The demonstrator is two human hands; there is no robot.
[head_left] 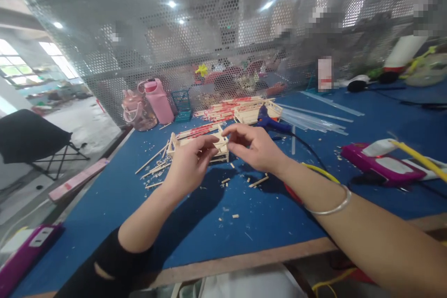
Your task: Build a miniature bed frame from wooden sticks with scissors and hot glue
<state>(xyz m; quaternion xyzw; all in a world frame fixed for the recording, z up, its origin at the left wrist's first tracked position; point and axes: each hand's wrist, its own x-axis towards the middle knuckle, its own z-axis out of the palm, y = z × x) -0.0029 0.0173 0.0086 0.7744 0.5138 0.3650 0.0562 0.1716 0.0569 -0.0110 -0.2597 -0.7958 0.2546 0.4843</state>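
A small frame of wooden sticks (171, 147) stands on the blue tabletop, partly hidden behind my hands. My left hand (190, 160) is closed in a pinch at the near side of this frame. A short thin wooden stick (220, 143) seems to run between its fingertips and those of my right hand (253, 146). My right hand is also bent into a pinch, with thumb and forefinger close to the frame's right end. Whether the stick touches the frame I cannot tell. Behind my right hand, a blue glue gun (274, 122) rests against a second wooden stick frame (240, 115).
Red-marked sticks (220, 111) lie behind the frames, with clear glue sticks (314, 118) to the right. Loose sticks and offcuts (258, 181) litter the table. A pink bottle (160, 102) stands at the back left. A purple power strip (384, 165) with a yellow cable lies right.
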